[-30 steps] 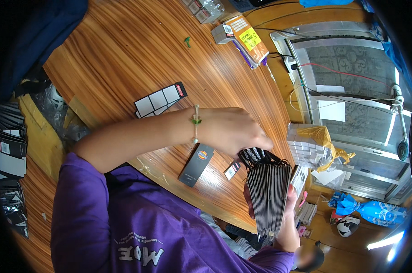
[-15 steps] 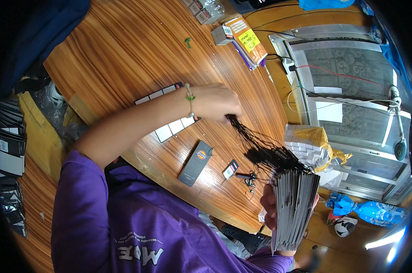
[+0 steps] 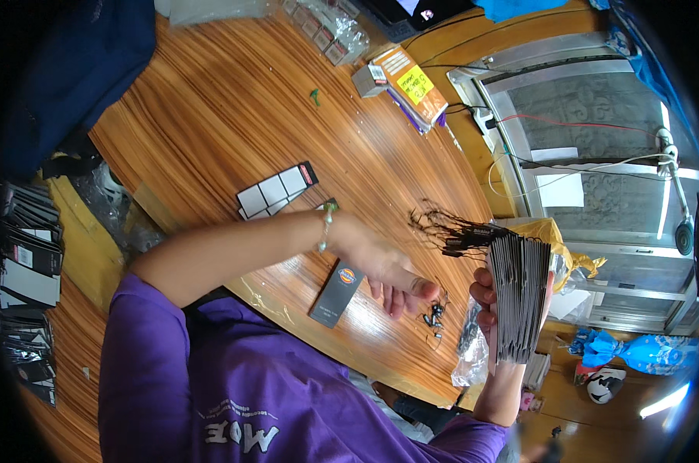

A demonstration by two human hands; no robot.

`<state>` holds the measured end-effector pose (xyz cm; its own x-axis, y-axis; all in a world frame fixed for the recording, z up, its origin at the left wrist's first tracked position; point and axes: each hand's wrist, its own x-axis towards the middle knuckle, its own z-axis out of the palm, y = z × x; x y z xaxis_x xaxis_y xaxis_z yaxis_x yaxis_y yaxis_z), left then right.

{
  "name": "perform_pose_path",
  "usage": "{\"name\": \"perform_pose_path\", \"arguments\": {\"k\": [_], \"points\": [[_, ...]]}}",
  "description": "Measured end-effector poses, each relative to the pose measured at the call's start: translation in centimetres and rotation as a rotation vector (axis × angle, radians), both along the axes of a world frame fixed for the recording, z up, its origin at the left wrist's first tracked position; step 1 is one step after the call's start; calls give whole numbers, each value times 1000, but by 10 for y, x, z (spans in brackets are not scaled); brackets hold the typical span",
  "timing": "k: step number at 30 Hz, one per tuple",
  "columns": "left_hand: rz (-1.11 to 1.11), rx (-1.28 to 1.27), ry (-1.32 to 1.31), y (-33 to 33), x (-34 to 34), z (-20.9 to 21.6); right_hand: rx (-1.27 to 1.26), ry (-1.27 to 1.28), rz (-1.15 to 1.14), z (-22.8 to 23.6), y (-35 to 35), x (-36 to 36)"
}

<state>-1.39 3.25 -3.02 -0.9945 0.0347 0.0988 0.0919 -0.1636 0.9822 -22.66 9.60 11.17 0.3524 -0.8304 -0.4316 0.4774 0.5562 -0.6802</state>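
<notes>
My right hand (image 3: 484, 302) is shut on a thick fanned stack of dark grey hang tags (image 3: 521, 297), held upright beyond the table's near edge. A tangle of thin black strings (image 3: 451, 228) sprouts from the top of the stack. My left hand (image 3: 385, 268) reaches across the wooden table (image 3: 210, 116), fingers curled together, their tips just above a few small black fasteners (image 3: 434, 313) lying on the wood. Whether they pinch one is unclear. A single dark grey tag (image 3: 338, 293) lies flat beside that hand.
A strip of white labels (image 3: 276, 191) lies mid-table. An orange packet (image 3: 415, 81), a small box (image 3: 368, 77) and a green scrap (image 3: 315, 96) sit farther off. A clear plastic bag (image 3: 470, 356) hangs at the table edge. More black tags (image 3: 25, 262) are piled at the left.
My left hand left the stack, swung out over the label strip, and has now come back down beside the single tag, above the black fasteners. The stack has risen and tilted a little.
</notes>
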Motion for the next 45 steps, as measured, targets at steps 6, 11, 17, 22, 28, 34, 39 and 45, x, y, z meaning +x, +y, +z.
{"name": "perform_pose_path", "arguments": {"k": [6,11,17,22,28,34,39,45], "points": [[361,949,451,10,-29,-17,17,75,192,-17,22,6],[707,1215,288,0,-23,-3,260,178,285,-38,39,0],[822,1315,460,-19,-6,2,448,71,327,-62,40,0],[962,1163,481,-38,3,9,321,68,311,-107,24,-7],[1047,1021,450,-73,4,18,215,25,372,-119,-6,6],[1007,757,243,-155,-9,31,-2,174,254,-130,-55,35],[1057,461,160,-221,-35,31,-309,309,83,-152,-110,54],[1220,298,110,-263,-28,23,-376,249,4,-186,-169,83]]}}
